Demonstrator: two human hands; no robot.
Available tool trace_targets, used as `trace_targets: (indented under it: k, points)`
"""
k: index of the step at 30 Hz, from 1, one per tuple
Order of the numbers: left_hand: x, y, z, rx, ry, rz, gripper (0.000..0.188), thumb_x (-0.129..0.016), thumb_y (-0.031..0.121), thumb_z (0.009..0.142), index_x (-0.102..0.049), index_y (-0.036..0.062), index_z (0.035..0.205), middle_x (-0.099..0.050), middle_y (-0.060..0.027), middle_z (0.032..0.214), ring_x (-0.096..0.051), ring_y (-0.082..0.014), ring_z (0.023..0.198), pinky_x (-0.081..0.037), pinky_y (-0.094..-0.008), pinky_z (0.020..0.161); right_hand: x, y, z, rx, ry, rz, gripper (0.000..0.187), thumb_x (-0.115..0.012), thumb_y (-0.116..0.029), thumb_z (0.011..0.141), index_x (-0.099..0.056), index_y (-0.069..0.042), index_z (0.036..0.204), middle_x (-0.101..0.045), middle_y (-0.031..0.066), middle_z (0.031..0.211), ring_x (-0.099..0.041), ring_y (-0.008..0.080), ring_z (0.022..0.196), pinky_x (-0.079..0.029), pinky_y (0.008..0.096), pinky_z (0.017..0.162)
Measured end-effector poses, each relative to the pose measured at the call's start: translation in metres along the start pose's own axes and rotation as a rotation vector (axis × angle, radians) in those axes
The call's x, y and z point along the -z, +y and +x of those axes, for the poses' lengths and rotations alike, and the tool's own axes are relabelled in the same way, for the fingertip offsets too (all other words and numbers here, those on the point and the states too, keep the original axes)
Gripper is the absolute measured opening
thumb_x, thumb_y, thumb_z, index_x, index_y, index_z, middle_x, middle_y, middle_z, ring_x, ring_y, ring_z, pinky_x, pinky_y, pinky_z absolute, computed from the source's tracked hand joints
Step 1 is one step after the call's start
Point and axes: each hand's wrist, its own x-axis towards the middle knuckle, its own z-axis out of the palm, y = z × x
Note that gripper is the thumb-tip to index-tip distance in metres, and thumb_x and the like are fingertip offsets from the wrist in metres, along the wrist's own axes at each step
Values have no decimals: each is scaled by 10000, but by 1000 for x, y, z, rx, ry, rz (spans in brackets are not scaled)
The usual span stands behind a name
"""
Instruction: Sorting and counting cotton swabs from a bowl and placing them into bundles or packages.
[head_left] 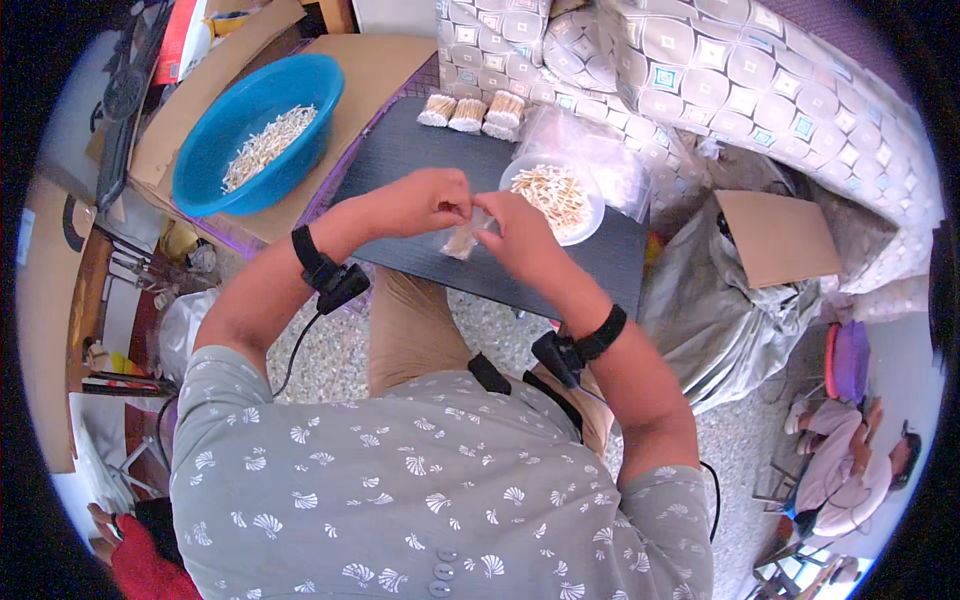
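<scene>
Over the dark tabletop [400, 150], my left hand [432, 202] and my right hand [520, 232] meet at a small clear plastic bag [460, 243] of cotton swabs. My left fingers are closed in a pinch at its upper edge. On the bag's right side, my right thumb and fingers grip it; the exact contact is partly hidden. Just right of my right hand stands a white bowl [594, 222] of loose cotton swabs [550, 195]. Clear plastic bags [610, 170] lie behind the bowl. Several bundles of cotton swabs [468, 114] sit at the table's far edge.
To the left, a blue basin [195, 175] with more swabs rests on cardboard [385, 60]. Patterned sheeting [720, 60] covers things at the back right. A grey sack [690, 310] and a cardboard piece [778, 238] are at the right. Other people sit at both lower sides.
</scene>
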Motion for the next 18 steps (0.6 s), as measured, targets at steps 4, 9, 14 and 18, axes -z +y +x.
trace_targets:
  k: [4,9,14,18]
  points:
    - [3,3,-8,-79,99,13,72,-643,52,757,-612,42,821,-569,-100,827,-575,-272,791,-467,-371,700,0,-2,-13,74,125,51,544,-658,-87,761,-470,-28,1268,-506,189,1281,-461,366,1192,-356,419,1032]
    - [6,1,-10,-63,91,5,73,-635,60,767,-619,45,836,-571,-98,839,-576,-274,787,-471,-368,704,-6,-6,-25,65,168,68,549,-650,-81,778,-456,-41,1290,-475,188,1325,-429,364,1231,-328,420,1054]
    - [16,0,-10,-6,105,21,79,-624,73,780,-610,36,848,-581,-107,850,-583,-276,798,-471,-364,717,-2,-3,-38,9,167,51,502,-636,-72,787,-481,-46,1264,-492,180,1303,-444,354,1215,-336,418,1047]
    - [27,-14,-10,97,72,24,106,-605,128,824,-582,28,852,-588,-113,857,-584,-263,820,-470,-360,743,14,13,-54,-98,316,19,420,-614,-39,782,-532,-49,1193,-555,156,1205,-500,339,1139,-377,404,1006]
